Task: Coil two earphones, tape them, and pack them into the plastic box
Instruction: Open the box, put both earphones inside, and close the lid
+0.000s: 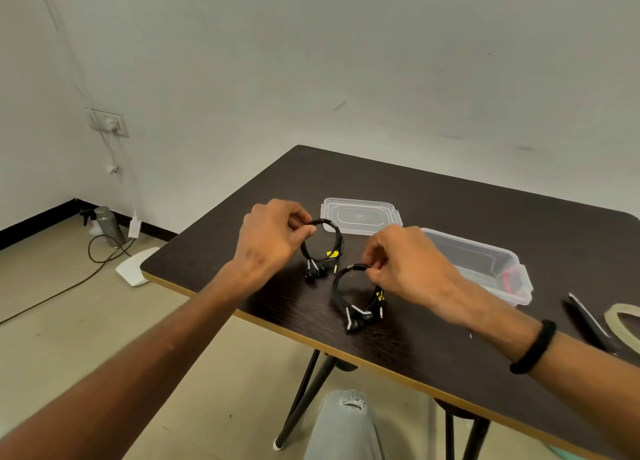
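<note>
Black wires are wound into two rings. The left hand (273, 241) pinches the far earphone coil (323, 248) at its top. The right hand (403, 263) pinches the near earphone coil (356, 296) the same way. Both hang just over the dark table (433, 210). Holding them by the top likely keeps the rings tidy for dropping into the open plastic box (485, 269), just beside the right hand. Its lid (360, 215) lies behind.

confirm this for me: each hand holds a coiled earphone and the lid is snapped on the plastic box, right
Not quite. In the head view the lid lies on the table beside the open plastic box. The left hand and right hand do each pinch a coiled earphone.
</note>
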Demonstrator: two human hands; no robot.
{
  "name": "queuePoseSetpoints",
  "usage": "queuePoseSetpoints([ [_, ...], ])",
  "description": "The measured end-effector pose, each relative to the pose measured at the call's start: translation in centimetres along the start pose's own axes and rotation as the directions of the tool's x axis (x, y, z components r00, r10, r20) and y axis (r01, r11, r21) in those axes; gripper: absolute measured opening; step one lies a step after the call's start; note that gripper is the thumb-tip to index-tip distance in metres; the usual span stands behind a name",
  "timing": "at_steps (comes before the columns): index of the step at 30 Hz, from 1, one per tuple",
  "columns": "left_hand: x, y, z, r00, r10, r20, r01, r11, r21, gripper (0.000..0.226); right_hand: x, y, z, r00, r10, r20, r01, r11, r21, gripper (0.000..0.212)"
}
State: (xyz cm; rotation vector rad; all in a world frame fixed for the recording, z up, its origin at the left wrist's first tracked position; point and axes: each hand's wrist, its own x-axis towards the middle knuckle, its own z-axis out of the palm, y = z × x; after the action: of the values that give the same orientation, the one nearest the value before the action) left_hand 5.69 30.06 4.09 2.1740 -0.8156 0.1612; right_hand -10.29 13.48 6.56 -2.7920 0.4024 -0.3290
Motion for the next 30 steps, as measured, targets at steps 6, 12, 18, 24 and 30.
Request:
queuePoseSetpoints([
  [6,-0.4,3.3,-1.3,0.981,0.163,-0.106,-0.172,0.982,-0.081,0.017,-1.9,0.5,-4.2,0.983,-0.04,-0.18,0.041,0.999,0.005,0.013],
  [12,-0.1,8.5,-1.5,0.952,0.226,-0.205,-0.266,0.944,-0.194,0.016,-4.0,2.5,-11.1,0.93,-0.04,-0.366,0.053,0.998,0.026,0.012],
  [18,1.5,13.8,0.7,0.948,0.231,-0.218,-0.299,0.882,-0.365,0.013,-5.5,5.9,-17.1,0.876,-0.011,-0.481,-0.011,0.999,-0.043,0.01],
  [24,1.2,16.6,5.7,0.956,0.251,-0.154,-0.293,0.869,-0.398,0.012,-6.6,9.9,-17.5,0.859,0.044,-0.511,-0.09,0.994,-0.067,0.009],
  [30,1.3,15.4,8.2,0.978,0.206,-0.014,-0.2,0.926,-0.321,0.013,-6.1,12.7,-14.4,0.88,0.111,-0.461,-0.126,0.992,0.0,0.009],
])
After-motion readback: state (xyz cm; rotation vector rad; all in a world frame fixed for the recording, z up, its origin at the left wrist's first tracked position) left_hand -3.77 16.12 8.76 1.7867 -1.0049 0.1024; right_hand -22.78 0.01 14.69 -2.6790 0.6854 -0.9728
